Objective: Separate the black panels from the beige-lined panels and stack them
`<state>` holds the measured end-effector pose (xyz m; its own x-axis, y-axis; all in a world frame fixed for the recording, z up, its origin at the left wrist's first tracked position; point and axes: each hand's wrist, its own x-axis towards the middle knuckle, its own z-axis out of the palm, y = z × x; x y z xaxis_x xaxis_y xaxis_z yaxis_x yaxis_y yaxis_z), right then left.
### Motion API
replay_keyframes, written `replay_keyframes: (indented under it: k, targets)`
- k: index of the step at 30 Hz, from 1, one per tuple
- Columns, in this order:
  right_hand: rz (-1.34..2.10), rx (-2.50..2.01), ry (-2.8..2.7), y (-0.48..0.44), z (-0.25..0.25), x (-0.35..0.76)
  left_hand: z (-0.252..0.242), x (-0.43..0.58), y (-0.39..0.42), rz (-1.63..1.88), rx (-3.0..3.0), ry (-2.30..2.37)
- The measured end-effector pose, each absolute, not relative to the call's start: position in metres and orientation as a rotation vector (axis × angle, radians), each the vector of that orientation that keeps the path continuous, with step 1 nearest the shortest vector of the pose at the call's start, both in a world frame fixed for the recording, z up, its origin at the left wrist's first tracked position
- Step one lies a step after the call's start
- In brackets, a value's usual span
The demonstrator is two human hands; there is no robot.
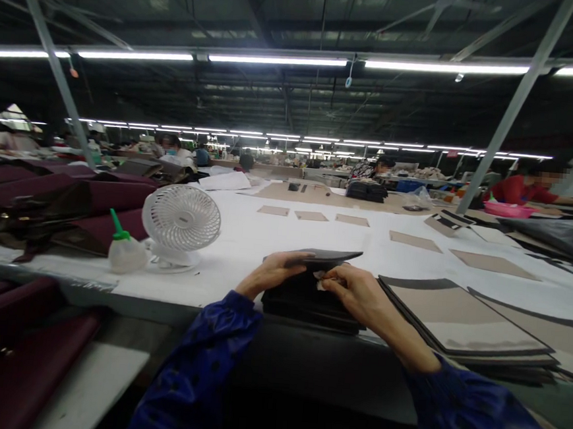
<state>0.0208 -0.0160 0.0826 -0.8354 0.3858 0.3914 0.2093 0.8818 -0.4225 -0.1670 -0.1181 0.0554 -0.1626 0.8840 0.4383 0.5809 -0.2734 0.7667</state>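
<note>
My left hand [282, 268] is closed on the edge of a black flat panel [335, 259], which is lifted at a tilt above a stack of black pieces [309, 303]. My right hand [357, 287] pinches a small crumpled white cloth or tissue [319, 280] under the raised panel, close to its edge. Whether the white piece touches the panel or the stack I cannot tell. The black stack lies at the table's front edge, directly before me.
To the left stand a white fan [181, 219] and a glue bottle with a green nozzle [128, 248]. Beige panels with black borders [462, 314] lie at right. Flat beige pieces [416, 241] dot the white table [245, 231]. Maroon bags [94, 193] pile up at far left. People work beyond.
</note>
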Motion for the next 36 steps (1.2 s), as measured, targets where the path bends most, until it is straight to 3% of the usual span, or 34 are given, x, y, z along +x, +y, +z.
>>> replay_keyframes:
  k: [5, 11, 17, 21, 24, 31, 36]
  targets:
    - [0.302, -0.46, -2.71, -0.026, 0.081, 0.014, 0.051, -0.171, -0.118, 1.472, 1.744, 1.591]
    - [0.817, -0.074, -2.773, -0.044, 0.102, 0.015, 0.047, -0.175, -0.116, 1.557, 1.685, 1.529]
    - [0.419, -0.137, -2.671, -0.068, 0.076, -0.006, 0.045, -0.176, -0.117, 1.582, 1.655, 1.476]
    - [0.536, 0.045, -2.828, -0.065, 0.086, 0.007, 0.048, -0.175, -0.12, 1.665, 1.582, 1.422]
    - [0.632, -0.064, -2.727, -0.054, 0.097, 0.005, 0.05, -0.176, -0.123, 1.726, 1.503, 1.361]
    - [0.265, -0.36, -2.737, -0.061, 0.081, -0.041, 0.046, -0.182, -0.121, 1.834, 1.393, 1.249]
    - [0.195, -0.162, -2.77, -0.062, 0.078, -0.035, 0.046, -0.182, -0.121, 1.849, 1.344, 1.182]
